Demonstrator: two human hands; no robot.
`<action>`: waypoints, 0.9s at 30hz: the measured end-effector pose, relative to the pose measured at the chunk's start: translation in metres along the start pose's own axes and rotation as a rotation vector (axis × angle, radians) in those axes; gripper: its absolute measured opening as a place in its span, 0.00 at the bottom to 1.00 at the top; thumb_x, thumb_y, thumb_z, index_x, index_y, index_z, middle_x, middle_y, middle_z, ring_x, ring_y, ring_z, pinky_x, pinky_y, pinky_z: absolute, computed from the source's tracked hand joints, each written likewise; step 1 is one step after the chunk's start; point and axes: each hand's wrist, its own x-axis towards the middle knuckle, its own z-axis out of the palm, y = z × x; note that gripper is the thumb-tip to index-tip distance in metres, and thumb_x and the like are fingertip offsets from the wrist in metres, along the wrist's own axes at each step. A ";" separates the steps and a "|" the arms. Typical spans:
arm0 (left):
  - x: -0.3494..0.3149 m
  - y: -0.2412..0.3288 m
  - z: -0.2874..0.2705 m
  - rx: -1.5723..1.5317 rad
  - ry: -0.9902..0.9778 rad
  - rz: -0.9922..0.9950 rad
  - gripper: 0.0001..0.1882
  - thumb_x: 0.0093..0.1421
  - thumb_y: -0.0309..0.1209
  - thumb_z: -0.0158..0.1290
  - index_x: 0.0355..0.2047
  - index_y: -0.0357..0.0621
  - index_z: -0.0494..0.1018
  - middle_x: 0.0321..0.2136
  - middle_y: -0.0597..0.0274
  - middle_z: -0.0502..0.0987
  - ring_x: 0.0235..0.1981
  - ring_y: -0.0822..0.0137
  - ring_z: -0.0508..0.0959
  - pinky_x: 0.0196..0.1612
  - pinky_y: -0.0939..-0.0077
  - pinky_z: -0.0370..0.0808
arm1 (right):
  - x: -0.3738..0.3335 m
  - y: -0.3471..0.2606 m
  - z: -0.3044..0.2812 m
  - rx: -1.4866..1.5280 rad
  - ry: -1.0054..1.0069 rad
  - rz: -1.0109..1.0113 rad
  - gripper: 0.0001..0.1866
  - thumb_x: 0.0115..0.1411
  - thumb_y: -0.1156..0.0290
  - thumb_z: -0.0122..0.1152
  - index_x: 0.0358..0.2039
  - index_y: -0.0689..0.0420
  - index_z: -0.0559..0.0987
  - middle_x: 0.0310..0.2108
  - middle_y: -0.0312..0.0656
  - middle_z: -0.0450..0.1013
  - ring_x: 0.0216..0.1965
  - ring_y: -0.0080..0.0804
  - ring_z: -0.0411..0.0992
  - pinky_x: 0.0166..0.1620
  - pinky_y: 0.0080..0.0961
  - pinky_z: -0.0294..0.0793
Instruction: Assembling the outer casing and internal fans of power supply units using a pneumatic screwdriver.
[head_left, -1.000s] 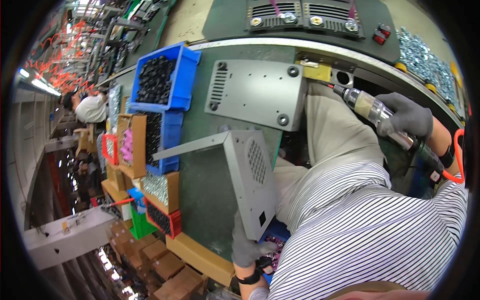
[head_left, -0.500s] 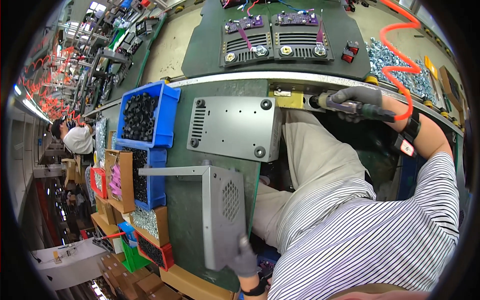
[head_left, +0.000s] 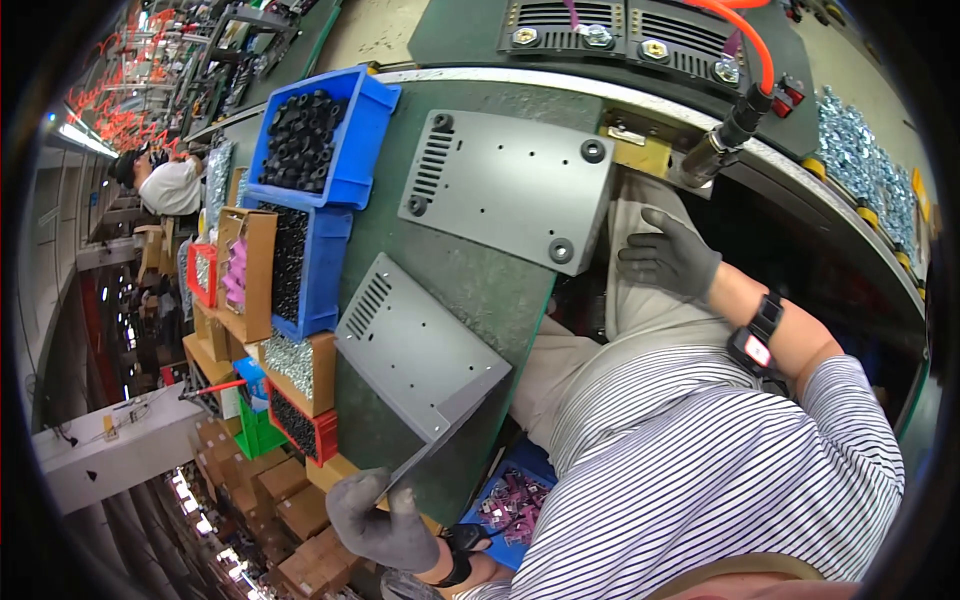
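Observation:
My left hand (head_left: 380,518), in a grey glove, pinches the raised edge of a grey metal casing panel (head_left: 420,345). The panel's slotted face lies on the green mat (head_left: 400,235), and small holes dot it. A second grey casing (head_left: 505,185) with round black feet rests farther back. My gloved right hand (head_left: 668,256) hovers over my thigh, fingers stretched and holding nothing. Beyond that hand, a power screwdriver (head_left: 718,148) on a red coiled hose (head_left: 755,40) stands tip down at the bench edge, beside a yellow block (head_left: 640,152).
Blue bins of black rubber feet (head_left: 303,140) and small black parts (head_left: 288,265) line the mat's left side. Nearby are cardboard boxes with pink pieces (head_left: 236,270) and screws (head_left: 290,360). Vented panels (head_left: 620,45) lie on the far bench. Another person (head_left: 168,185) works at far left.
My right hand has let go of the screwdriver and come back toward my lap. The nearer panel has turned from standing to lying slotted face up, my left hand at its edge.

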 end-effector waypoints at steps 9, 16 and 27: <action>-0.030 -0.038 -0.033 -0.031 0.071 -0.205 0.49 0.42 0.51 0.66 0.57 0.36 0.57 0.43 0.54 0.71 0.38 0.65 0.72 0.39 0.73 0.70 | 0.038 0.013 0.030 0.080 -0.137 -0.083 0.33 0.55 0.42 0.53 0.51 0.56 0.65 0.42 0.40 0.66 0.43 0.35 0.65 0.47 0.35 0.66; -0.044 -0.083 0.000 -0.097 -0.273 -0.360 0.38 0.42 0.39 0.67 0.52 0.39 0.64 0.41 0.60 0.72 0.39 0.69 0.73 0.41 0.75 0.71 | -0.064 -0.040 0.076 -0.079 0.004 -0.656 0.22 0.50 0.66 0.59 0.45 0.61 0.73 0.30 0.37 0.74 0.31 0.26 0.74 0.37 0.24 0.74; -0.047 -0.114 0.030 -0.051 -0.304 -0.005 0.19 0.41 0.31 0.64 0.36 0.43 0.74 0.31 0.57 0.77 0.32 0.58 0.77 0.36 0.69 0.75 | -0.123 -0.101 0.233 -1.827 -0.266 -1.633 0.25 0.36 0.63 0.70 0.36 0.60 0.75 0.36 0.42 0.69 0.42 0.38 0.67 0.47 0.32 0.65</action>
